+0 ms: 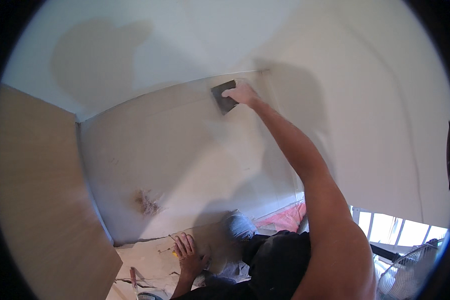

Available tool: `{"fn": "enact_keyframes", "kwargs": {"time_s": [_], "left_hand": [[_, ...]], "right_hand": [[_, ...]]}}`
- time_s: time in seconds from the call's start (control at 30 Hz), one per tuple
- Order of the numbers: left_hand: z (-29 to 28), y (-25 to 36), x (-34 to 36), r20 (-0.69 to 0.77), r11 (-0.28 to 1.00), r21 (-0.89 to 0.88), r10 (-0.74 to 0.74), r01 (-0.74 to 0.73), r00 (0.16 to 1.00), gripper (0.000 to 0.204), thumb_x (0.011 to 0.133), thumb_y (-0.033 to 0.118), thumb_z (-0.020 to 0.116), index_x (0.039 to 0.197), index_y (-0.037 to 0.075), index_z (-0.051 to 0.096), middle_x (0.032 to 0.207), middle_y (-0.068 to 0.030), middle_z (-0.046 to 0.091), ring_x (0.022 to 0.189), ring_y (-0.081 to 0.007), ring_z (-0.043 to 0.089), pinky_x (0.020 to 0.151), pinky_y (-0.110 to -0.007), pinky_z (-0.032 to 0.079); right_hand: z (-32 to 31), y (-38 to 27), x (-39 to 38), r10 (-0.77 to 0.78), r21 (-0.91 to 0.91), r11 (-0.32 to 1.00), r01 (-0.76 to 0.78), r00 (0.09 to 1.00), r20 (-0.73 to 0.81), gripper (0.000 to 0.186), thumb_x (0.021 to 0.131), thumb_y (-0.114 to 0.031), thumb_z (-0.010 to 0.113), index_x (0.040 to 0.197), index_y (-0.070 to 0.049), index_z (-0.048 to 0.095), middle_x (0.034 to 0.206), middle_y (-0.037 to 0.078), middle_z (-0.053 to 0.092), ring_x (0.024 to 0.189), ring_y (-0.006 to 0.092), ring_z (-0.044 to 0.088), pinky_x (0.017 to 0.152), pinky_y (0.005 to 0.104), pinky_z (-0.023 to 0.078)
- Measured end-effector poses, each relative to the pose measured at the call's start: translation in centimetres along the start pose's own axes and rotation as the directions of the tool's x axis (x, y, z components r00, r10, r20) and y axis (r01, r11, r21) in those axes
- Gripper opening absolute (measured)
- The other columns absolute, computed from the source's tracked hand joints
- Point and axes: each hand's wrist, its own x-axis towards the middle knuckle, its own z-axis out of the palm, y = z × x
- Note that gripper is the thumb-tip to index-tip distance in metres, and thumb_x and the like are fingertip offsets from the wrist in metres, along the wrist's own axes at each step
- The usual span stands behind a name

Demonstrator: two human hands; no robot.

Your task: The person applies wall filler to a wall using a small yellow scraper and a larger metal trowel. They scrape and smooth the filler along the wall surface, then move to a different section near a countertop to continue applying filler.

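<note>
With my right arm stretched far forward, my right hand (pixel 242 93) grips a thin, dark, square sanding pad (pixel 223 104) and presses it flat to the pale wall panel (pixel 185 150). The pad sits just below the panel's upper seam, near its right end; its exact make is hard to tell. Low down, my left hand (pixel 188 257) rests with fingers spread on a pale, cracked-looking covering (pixel 150 250) at the wall's foot. A small bit of yellow shows beside its fingers. Nothing else is seen in that hand.
A tan wooden panel (pixel 45 190) stands at the left. The wall bears a rough reddish patch (pixel 147 202). A red-handled brush (pixel 133 276) is at the lower left. Pink plastic sheeting (pixel 285 216), a white railing (pixel 385 229) and a wire-caged fan (pixel 410 272) lie to the right.
</note>
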Motion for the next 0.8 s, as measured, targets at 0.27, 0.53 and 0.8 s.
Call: {"fn": "enact_keyframes", "kwargs": {"time_s": [0.27, 0.53, 0.8], "left_hand": [[-0.3, 0.3, 0.9, 0.000, 0.999, 0.009, 0.041, -0.041, 0.999, 0.114, 0.078, 0.058, 0.070, 0.149, -0.013, 0.017, 0.156, -0.0366, 0.014, 0.145, -0.0572, 0.007, 0.116, -0.066, 0.012], [0.3, -0.1, -0.4, -0.044, 1.000, 0.022, -0.002, 0.003, 0.999, 0.117, 0.075, 0.057, 0.073, 0.149, -0.013, 0.016, 0.157, -0.0356, 0.013, 0.145, -0.0570, 0.009, 0.116, -0.066, 0.013], [-0.2, 0.2, -0.1, -0.047, 1.000, 0.008, -0.003, 0.003, 0.999, 0.112, 0.077, 0.059, 0.070, 0.149, -0.011, 0.020, 0.157, -0.0326, 0.017, 0.144, -0.0561, 0.012, 0.115, -0.067, 0.014]], "right_hand": [[-2.3, 1.3, 0.8, -0.318, -0.538, 0.809, 0.236, 0.946, -0.064, 0.028, 0.088, -0.012, 0.056, 0.114, -0.008, 0.068, 0.102, 0.018, 0.068, 0.097, 0.0375, 0.065, 0.087, 0.0506, 0.051], [4.9, -2.5, -13.5, -0.632, -0.394, 0.675, 0.624, 0.764, 0.127, 0.031, 0.088, -0.021, 0.058, 0.118, -0.015, 0.067, 0.117, 0.011, 0.067, 0.109, 0.0286, 0.063, 0.093, 0.0455, 0.048], [-5.7, 5.3, -5.4, 0.023, -0.405, 0.895, -0.187, 0.926, -0.378, 0.025, 0.093, -0.027, 0.058, 0.097, -0.006, 0.070, 0.085, 0.018, 0.070, 0.081, 0.0364, 0.070, 0.070, 0.0519, 0.054]]}}
